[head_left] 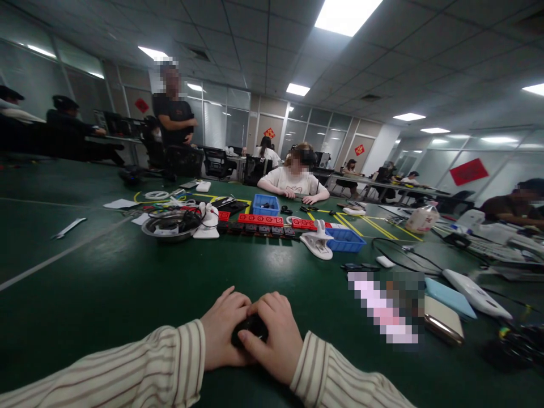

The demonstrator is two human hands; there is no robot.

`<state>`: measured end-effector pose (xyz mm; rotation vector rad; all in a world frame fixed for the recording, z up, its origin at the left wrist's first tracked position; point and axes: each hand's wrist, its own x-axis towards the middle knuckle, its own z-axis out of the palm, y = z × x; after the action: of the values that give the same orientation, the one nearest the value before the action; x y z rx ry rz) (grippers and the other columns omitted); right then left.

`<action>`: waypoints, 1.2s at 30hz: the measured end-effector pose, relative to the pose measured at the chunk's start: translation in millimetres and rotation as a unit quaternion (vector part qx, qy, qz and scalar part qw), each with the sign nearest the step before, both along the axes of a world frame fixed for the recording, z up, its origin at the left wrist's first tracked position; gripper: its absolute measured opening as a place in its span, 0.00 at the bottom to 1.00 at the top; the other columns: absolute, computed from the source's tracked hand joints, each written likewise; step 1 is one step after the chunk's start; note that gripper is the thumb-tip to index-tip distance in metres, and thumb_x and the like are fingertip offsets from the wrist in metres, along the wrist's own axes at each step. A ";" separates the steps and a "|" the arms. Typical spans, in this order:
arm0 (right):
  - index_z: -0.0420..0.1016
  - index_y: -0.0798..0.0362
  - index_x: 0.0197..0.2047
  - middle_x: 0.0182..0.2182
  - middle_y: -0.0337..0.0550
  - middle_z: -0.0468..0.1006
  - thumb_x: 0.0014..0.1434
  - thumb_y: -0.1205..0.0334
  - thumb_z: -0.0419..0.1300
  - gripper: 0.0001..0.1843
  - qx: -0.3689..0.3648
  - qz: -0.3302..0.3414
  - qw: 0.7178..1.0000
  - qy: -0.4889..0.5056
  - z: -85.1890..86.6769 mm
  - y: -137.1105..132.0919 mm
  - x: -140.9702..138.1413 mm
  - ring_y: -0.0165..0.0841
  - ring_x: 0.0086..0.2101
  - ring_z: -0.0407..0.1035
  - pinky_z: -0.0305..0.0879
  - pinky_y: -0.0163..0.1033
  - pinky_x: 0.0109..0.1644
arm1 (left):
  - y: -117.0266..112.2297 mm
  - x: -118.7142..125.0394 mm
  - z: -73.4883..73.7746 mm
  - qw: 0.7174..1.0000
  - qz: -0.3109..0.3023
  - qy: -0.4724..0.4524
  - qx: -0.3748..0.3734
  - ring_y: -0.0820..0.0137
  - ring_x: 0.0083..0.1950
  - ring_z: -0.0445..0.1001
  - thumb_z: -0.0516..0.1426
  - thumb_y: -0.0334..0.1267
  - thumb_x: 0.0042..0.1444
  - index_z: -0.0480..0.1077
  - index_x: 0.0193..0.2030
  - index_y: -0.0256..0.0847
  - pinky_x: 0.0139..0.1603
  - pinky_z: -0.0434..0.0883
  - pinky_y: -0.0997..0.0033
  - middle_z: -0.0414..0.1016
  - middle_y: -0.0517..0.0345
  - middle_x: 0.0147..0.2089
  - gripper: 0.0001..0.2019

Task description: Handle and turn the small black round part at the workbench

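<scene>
Both of my hands are together at the bottom middle of the head view, resting on the dark green table (140, 294). My left hand (223, 328) curls round one side of a small, glossy black rounded object (254, 328). Around its other side wraps my right hand (276, 334), with the thumb lying across its front. Only a part of the black object shows between the fingers, so its exact kind is hidden. Striped cream sleeves cover both wrists.
Ahead lie a metal bowl with cables (161, 237), red power strips (260, 220), a white clip stand (318, 241) and a blue bin (346, 241). To the right are a light blue case (449, 297) and a gold box (442, 320). A person (293, 178) sits opposite.
</scene>
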<state>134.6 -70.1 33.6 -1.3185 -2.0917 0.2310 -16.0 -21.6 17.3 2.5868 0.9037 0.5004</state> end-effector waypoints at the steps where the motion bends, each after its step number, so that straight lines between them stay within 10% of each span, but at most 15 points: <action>1: 0.68 0.53 0.33 0.31 0.41 0.68 0.47 0.64 0.57 0.07 0.005 0.017 1.000 0.009 0.8 -0.1 0.3 0.35 0.35 0.60 0.56 0.43 0.41 | 1.8 -0.1 -0.4 1.000 -0.008 -0.003 -0.007 0.61 0.44 0.66 0.64 0.43 0.34 0.69 0.39 0.41 0.61 0.47 0.47 0.66 0.57 0.40 0.22; 11: 0.68 0.49 0.28 0.28 0.35 0.75 0.43 0.68 0.47 0.11 0.080 0.198 0.976 0.048 -2.0 -1.5 1.6 0.33 0.40 0.64 0.42 0.47 0.58 | 13.0 -2.0 -6.7 0.997 -0.078 0.001 -0.002 0.59 0.45 0.65 0.63 0.39 0.33 0.69 0.40 0.42 0.55 0.60 0.54 0.65 0.57 0.42 0.22; 18: 0.65 0.54 0.41 0.38 0.45 0.69 0.52 0.50 0.52 0.17 0.061 0.067 0.992 0.085 -1.1 -1.5 3.5 0.37 0.39 0.61 0.55 0.46 0.46 | 6.3 -5.7 -11.9 0.999 -0.039 -0.015 0.009 0.52 0.57 0.59 0.62 0.52 0.35 0.53 0.58 0.39 0.61 0.47 0.42 0.59 0.47 0.57 0.43; 27: 0.64 0.53 0.31 0.30 0.39 0.66 0.46 0.54 0.63 0.15 0.000 -0.047 0.998 -0.031 -6.1 -0.7 -1.3 0.35 0.34 0.58 0.55 0.44 0.42 | -6.6 0.8 5.0 1.000 0.017 0.008 0.013 0.60 0.44 0.67 0.64 0.50 0.34 0.67 0.40 0.39 0.61 0.45 0.42 0.66 0.56 0.39 0.25; 36: 0.66 0.52 0.33 0.33 0.41 0.72 0.41 0.70 0.49 0.13 0.038 0.148 0.987 0.048 3.4 -5.3 3.0 0.34 0.38 0.62 0.56 0.43 0.44 | 10.9 -2.6 -3.1 0.998 -0.055 -0.003 -0.029 0.62 0.44 0.64 0.64 0.40 0.34 0.70 0.34 0.42 0.49 0.64 0.58 0.64 0.58 0.41 0.16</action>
<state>137.6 -75.4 37.1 -0.9306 -2.1862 0.3313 -18.6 -10.7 14.2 2.5634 0.7577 0.4437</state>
